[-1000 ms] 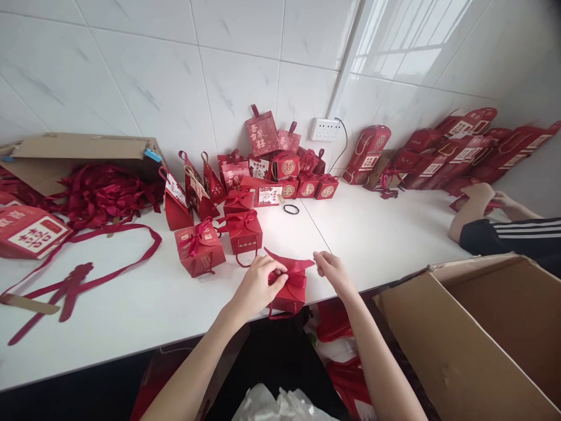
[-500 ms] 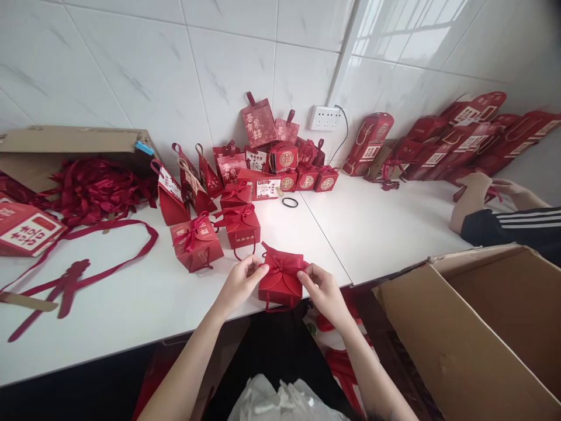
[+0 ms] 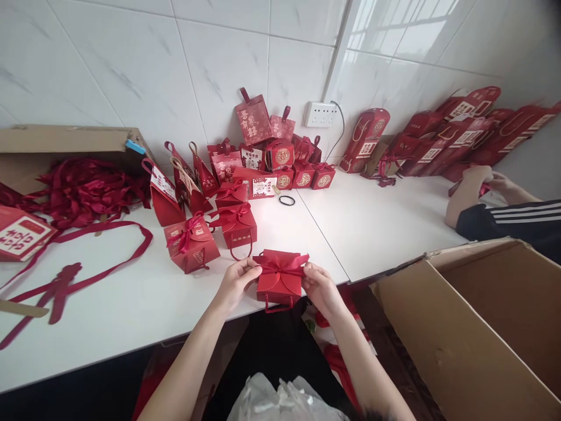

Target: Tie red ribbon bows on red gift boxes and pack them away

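A small red gift box (image 3: 280,282) with a red ribbon bow (image 3: 280,264) on top sits at the near edge of the white table (image 3: 377,228). My left hand (image 3: 237,280) pinches the bow's left end at the box's left side. My right hand (image 3: 319,285) pinches the bow's right end at the box's right side. Both hands have their fingers closed on the ribbon. Two finished red boxes with bows (image 3: 191,244) (image 3: 236,225) stand just behind, to the left.
A heap of red boxes (image 3: 272,158) stands by the wall under a socket (image 3: 319,114). Loose ribbons (image 3: 87,190) spill from a cardboard box (image 3: 65,143) at left. A black hair band (image 3: 287,200) lies mid-table. Another person's arm (image 3: 495,210) rests at right above an open carton (image 3: 482,327).
My right hand came from above the table to the box's right side. The ribbon, loose a second ago, is now pulled out level across the box top between both hands.
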Motion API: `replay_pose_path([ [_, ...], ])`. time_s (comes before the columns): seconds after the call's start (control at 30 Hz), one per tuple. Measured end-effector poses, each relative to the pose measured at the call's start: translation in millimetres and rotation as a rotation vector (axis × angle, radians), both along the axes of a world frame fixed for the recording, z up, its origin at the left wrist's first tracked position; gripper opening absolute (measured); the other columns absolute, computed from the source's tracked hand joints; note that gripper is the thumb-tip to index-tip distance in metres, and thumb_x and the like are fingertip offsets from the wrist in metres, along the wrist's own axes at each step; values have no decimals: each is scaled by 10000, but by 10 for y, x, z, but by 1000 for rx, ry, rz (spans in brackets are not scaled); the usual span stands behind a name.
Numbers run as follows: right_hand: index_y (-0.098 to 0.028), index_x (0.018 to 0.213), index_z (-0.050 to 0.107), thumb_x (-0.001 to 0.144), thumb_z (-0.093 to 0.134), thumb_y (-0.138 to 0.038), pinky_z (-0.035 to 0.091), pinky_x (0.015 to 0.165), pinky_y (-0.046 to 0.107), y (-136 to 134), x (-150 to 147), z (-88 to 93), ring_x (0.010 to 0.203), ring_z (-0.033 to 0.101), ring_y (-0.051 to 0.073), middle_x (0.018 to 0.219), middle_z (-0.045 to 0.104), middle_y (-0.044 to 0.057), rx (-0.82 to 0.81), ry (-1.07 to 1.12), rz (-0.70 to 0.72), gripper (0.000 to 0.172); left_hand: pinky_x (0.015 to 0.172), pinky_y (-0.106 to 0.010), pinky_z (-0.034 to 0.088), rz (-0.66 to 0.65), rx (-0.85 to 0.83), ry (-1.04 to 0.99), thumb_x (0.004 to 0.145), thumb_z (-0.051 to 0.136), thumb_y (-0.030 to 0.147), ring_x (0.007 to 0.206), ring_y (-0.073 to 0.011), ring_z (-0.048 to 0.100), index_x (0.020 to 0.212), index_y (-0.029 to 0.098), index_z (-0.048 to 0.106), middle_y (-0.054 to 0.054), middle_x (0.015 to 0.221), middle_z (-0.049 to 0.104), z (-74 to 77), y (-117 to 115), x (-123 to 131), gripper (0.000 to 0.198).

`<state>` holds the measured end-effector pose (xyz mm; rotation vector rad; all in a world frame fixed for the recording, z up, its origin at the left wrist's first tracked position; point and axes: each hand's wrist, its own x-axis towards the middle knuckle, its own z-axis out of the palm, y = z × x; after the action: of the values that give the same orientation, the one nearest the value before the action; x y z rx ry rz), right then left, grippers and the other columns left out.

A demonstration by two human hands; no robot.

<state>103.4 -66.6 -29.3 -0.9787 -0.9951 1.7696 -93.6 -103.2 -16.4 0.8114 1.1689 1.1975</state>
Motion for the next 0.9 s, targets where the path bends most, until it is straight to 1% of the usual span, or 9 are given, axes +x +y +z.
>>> replay_pose_path([
  [0.2,-207,502,294,652,626,-417,325,508,270,-24,46,-67,494,272,104,543,256,-43,9,23,-4,421,506,-215,340,23,49,104,671,663,403,523,-86,429,671,168,483,39,588,453,-55,14,0,296],
  [0.3,-204,514,389,718,573,-495,393,590,301,27,152,-81,552,398,134,572,360,-16,95,15,41,400,603,-243,412,-36,105,174,744,592,431,656,-123,518,820,181,512,2,719,524,-38,4,-39,273],
  [0.4,-219,723,557,789,500,-518,442,737,328,72,240,-59,791,536,189,807,542,38,206,-16,-23,311,767,-303,459,-163,168,304,739,601,431,934,-188,556,1082,225,480,-65,1020,556,35,13,-78,418],
  [0.5,-264,1038,547,837,438,-519,418,896,360,30,279,-16,1057,520,216,1155,547,55,269,-126,16,342,868,-333,454,-288,205,470,713,650,368,1117,-214,497,1203,277,417,-76,1222,495,112,103,-83,550],
  [0.6,-256,1072,550,870,398,-510,389,951,364,-91,319,23,1128,499,221,1196,555,59,322,-264,22,359,918,-362,437,-208,255,615,755,607,347,1121,-209,511,1206,260,424,-73,1228,511,147,262,-54,494],
  [0.67,-221,976,598,883,376,-508,430,887,355,-175,363,48,1005,576,220,1044,629,76,342,-300,27,375,939,-383,420,-3,325,748,781,570,347,1099,-214,528,1165,228,462,-81,1197,527,160,360,-27,416],
  [0.73,-183,827,621,887,344,-529,480,735,340,-240,406,82,744,632,202,793,665,79,318,-297,84,447,948,-379,410,151,391,828,812,524,346,1087,-211,535,1113,211,503,-79,1168,546,180,417,-7,330],
  [0.8,-165,720,606,873,352,-556,469,578,303,-293,420,134,527,592,165,602,631,56,278,-339,111,490,949,-356,410,136,414,824,840,476,338,1075,-200,543,1045,210,549,-61,1124,580,209,427,-6,252],
  [0.9,-147,702,596,837,418,-578,384,429,231,-389,325,234,388,531,114,518,599,25,235,-479,136,485,942,-329,416,-28,388,778,845,460,319,1068,-191,549,948,219,601,-40,1081,605,249,392,-46,202],
])
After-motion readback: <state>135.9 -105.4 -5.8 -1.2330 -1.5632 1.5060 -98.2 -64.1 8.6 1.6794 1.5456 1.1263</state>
